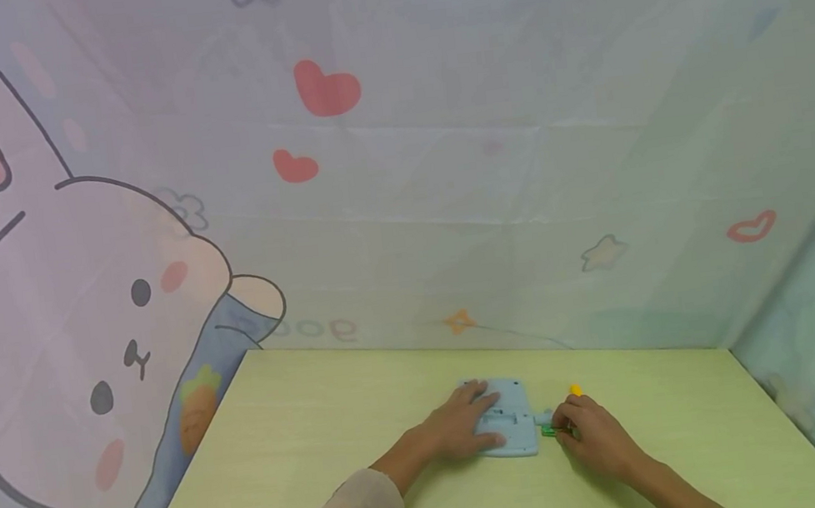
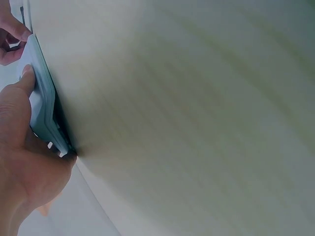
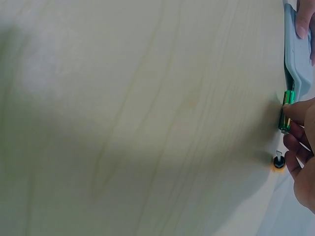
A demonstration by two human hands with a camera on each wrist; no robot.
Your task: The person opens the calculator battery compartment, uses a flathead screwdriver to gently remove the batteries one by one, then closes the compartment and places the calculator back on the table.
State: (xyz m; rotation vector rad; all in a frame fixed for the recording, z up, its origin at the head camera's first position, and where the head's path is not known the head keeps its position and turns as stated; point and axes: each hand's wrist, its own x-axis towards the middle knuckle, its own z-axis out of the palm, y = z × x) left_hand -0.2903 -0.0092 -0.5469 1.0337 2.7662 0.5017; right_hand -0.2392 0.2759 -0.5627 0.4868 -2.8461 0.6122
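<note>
The green battery (image 1: 549,431) lies just off the right edge of the light-blue plastic device (image 1: 523,440), its free end pointing left toward that edge and its long axis running roughly left to right; whether it touches the bench (image 1: 307,433) is unclear. The right hand (image 1: 592,432) is the nearer one, its thumb and fingers pinching the battery, while the left hand (image 1: 457,426) rests on the device's left part with fingers spread. A yellow-orange object (image 3: 279,163), too small to identify, stands beyond the right fingers. The battery is a slim cylinder with a shiny green wrapper; the device is flat and round-cornered, with a recess in its upper face and a narrow tab at its right.
</note>
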